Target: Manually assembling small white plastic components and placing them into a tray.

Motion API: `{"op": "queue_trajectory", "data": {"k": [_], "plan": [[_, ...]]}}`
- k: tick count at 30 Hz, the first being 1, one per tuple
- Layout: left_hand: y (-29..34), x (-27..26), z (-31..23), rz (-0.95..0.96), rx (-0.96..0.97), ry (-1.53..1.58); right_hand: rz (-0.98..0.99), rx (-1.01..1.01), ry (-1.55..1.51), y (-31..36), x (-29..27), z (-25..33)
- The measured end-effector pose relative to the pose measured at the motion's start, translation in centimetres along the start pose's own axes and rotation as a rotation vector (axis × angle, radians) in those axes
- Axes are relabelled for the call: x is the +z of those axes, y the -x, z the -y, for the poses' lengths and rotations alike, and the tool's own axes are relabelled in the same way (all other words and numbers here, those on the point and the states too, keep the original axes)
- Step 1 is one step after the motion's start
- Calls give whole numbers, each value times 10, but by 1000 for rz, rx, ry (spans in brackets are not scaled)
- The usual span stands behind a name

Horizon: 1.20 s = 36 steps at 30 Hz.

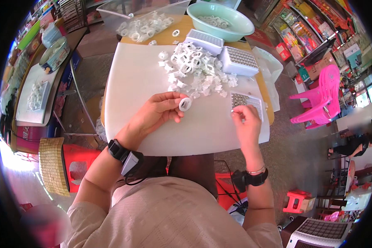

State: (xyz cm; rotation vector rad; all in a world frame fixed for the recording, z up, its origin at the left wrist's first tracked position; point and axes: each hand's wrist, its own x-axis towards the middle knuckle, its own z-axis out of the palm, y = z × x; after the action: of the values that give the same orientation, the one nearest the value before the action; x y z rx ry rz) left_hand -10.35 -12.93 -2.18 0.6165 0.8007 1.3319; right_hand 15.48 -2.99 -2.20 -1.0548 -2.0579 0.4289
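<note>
My left hand [156,112] holds a small white plastic ring [185,103] between thumb and fingers over the white board [140,82]. My right hand [246,122] pinches a tiny metal piece at its fingertips, right beside a small tray [247,101] filled with little metal balls. A heap of white plastic rings and scraps [194,70] lies just beyond both hands. Two white gridded boxes [239,61] stand behind the heap.
A pale green basin [219,18] with more white rings sits at the table's far edge, next to a clear bag of rings [142,25]. A pink chair [320,97] stands on the right, a red stool [76,163] on the left, a side table [35,97] farther left.
</note>
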Motion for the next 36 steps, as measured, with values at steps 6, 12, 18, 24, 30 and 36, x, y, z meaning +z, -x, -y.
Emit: {"op": "queue_trajectory", "data": {"k": [6, 12, 18, 24, 30, 36], "plan": [[-1, -4, 2, 31, 14, 21, 28, -187, 110, 11, 36, 26], [-1, -9, 3, 43, 14, 51, 78, -75, -32, 21, 33, 36], [-1, -9, 3, 54, 14, 50, 84, -9, 30, 14, 36, 34], [-2, -11, 4, 80, 7, 63, 143, 143, 1, 19, 32, 41], [-3, -13, 6, 111, 12, 42, 111, 252, -320, 14, 32, 63], [-3, -12, 6, 129, 12, 61, 72, -18, -369, 4, 47, 99]]}}
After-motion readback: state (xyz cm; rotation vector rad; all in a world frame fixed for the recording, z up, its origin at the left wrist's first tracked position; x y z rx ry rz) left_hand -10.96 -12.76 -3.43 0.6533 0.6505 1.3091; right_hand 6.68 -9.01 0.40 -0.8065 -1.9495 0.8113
